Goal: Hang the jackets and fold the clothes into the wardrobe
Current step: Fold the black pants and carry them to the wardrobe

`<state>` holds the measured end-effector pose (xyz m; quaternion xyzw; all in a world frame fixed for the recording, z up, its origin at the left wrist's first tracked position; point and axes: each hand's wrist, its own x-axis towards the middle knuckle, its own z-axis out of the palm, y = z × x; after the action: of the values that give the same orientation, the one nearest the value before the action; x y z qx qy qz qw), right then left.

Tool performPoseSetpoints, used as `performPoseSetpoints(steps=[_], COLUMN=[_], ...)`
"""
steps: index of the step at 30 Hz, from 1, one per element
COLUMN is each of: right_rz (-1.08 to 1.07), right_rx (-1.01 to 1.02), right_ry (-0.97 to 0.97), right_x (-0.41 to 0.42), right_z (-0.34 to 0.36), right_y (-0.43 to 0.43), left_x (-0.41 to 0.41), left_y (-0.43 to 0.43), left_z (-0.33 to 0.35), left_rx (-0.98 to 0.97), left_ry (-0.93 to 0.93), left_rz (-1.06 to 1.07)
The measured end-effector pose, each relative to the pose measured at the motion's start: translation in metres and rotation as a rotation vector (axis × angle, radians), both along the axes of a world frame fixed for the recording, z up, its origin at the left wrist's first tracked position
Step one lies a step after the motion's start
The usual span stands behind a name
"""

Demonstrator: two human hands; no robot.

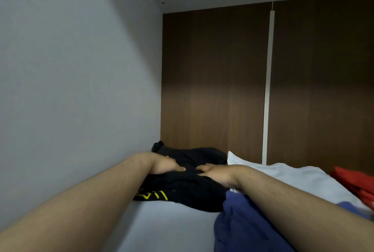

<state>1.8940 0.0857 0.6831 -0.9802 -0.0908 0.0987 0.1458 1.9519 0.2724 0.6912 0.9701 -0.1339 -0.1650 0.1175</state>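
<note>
**Two hands on the black garment, inside the wardrobe shelf**

Both bare forearms reach into the compartment from the near edge. The left hand (168,165) lies on top of the black garment (188,191), fingers (179,168) laid out nearly straight and pointing right, pressing the cloth and not curled round it. The right hand (214,172) lies on the same garment from the other side, fingertips pointing left and just short of the left hand's. Its lower fingers sink into the fabric, so I cannot tell whether it grips or only presses.

The black garment has yellow lettering at its near left edge and sits on the pale shelf (172,229), close to the grey side wall (70,69). A second dark garment (192,153) lies behind it, near the brown wood back panel (212,79). A white garment (287,172) lies to the right, touching the dark pile. A red garment (358,185) is at the far right edge. A blue garment (240,229) lies in the near right, under the right forearm and touching the black one. A white vertical strip (268,89) runs up the back panel.
</note>
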Motion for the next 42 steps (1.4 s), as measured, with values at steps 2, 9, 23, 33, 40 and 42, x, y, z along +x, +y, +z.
performPoseSetpoints(steps=[2,9,23,33,40,42], right_rz=[-0.007,-0.006,-0.023,0.037,0.008,0.015], right_rx=[0.061,0.075,0.129,-0.037,-0.023,-0.034], right_ry=[0.016,0.255,0.035,0.253,0.233,0.231], right_x=[-0.003,-0.018,-0.004,0.011,0.003,0.001], right_z=[0.002,0.022,0.014,0.002,0.005,0.007], right_y=[0.001,0.004,-0.008,-0.011,-0.008,-0.008], left_x=[-0.020,-0.040,-0.041,-0.036,-0.047,-0.053], left_y=[0.008,0.025,0.021,0.025,0.022,0.020], left_z=[0.011,-0.013,-0.036,-0.033,-0.034,-0.036], left_rx=[-0.160,0.101,0.113,0.082,0.167,0.197], left_ry=[0.223,-0.089,-0.373,-0.324,-0.363,-0.372], left_rz=[-0.024,-0.080,-0.047,-0.053,-0.036,-0.014])
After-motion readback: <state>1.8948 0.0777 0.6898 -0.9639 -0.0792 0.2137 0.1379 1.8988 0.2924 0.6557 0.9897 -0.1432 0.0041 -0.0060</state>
